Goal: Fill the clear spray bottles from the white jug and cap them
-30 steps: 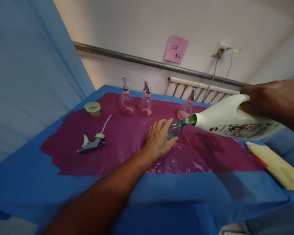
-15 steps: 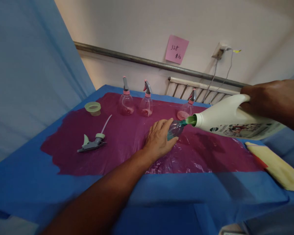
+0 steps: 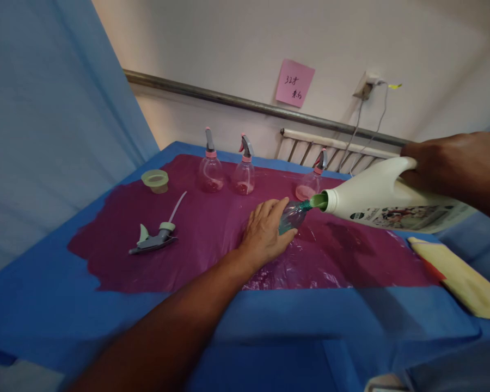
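Observation:
My left hand [image 3: 267, 231] is wrapped around a clear spray bottle body [image 3: 293, 218], tilted with its green-tinted neck to the right. In my right hand [image 3: 445, 163] is the handle of a large cream jug [image 3: 363, 198], tipped so its mouth meets the bottle's neck. Green liquid shows at the jug's lip. A grey spray trigger head [image 3: 157, 239] with a pale dip tube lies on the purple plastic sheet [image 3: 204, 245], left of my left hand. The right fingers are partly hidden behind the jug handle.
Behind stand three clear spray bottles with pink collars: one [image 3: 211, 174] at left, one [image 3: 244, 175] beside it, another [image 3: 309, 185] farther right. A pale green cup [image 3: 155, 181] sits at the left. A yellow cloth [image 3: 457, 277] lies at the right edge. A radiator [image 3: 322, 144] lines the wall.

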The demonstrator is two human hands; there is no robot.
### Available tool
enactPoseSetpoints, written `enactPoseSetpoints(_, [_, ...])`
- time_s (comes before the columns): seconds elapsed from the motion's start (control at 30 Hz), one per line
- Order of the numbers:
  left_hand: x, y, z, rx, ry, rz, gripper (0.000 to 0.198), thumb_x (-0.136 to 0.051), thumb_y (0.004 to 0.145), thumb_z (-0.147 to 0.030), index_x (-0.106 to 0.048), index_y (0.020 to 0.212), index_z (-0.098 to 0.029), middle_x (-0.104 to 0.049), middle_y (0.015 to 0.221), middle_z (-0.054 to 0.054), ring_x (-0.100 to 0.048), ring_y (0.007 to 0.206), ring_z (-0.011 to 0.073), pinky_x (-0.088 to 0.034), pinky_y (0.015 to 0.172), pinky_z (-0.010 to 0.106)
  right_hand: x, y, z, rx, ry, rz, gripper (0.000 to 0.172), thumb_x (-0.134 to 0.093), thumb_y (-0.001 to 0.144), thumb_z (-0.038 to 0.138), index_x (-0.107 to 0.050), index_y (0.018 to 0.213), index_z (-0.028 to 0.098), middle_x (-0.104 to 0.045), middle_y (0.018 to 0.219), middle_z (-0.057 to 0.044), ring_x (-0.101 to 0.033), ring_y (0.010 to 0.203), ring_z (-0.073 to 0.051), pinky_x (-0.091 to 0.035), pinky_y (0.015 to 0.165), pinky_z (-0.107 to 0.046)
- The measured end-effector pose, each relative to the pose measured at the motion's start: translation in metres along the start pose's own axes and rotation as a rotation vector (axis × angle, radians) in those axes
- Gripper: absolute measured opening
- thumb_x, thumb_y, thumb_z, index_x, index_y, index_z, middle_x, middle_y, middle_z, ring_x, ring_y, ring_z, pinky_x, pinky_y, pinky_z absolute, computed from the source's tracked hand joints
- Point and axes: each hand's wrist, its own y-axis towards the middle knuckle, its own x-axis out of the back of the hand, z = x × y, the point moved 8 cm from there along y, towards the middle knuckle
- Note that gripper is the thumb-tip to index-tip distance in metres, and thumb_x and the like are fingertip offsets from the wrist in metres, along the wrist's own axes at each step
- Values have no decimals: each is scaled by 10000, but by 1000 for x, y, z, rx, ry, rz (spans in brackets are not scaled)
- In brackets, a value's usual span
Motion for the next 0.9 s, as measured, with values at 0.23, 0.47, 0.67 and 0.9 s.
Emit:
enactPoseSetpoints(0.23, [0, 0, -1, 18, -1, 17, 766, -843, 1010, -350, -537, 1703, -237, -648, 1663, 137, -613, 1533, 372, -504, 1314, 589, -1, 0, -1, 1, -17, -27, 285, -509, 948, 527, -701, 972, 318, -805, 1014, -114, -669, 781, -299, -372, 637, -390])
enactPoseSetpoints(0.47, [0, 0, 0, 18, 1, 12, 759, -845, 1004, -343, -546, 1695, -252, -654, 1663, 128, -618, 1528, 359, -502, 1317, 575, 3, -2, 1, -19, -1, -21, 278, -523, 946, 507, -718, 961, 309, -791, 992, -112, -628, 750, -276, -350, 644, -381])
enactPoseSetpoints(0.67, [1, -1, 0, 8, -7, 6, 757, -841, 1003, -347, -544, 1693, -249, -654, 1653, 135, -621, 1519, 373, -519, 1293, 584, 4, 0, 0, -27, 30, -43, 212, -588, 899, 497, -696, 921, 316, -752, 942, -78, -561, 705, -250, -332, 649, -383])
enactPoseSetpoints(0.9, [0, 0, 1, 6, -12, -2, 756, -843, 990, -344, -554, 1683, -251, -660, 1640, 136, -629, 1505, 381, -519, 1290, 595, 2, 3, -3, -67, 29, -22, 199, -644, 894, 506, -692, 925, 316, -726, 941, -70, -468, 675, -221, -321, 671, -385])
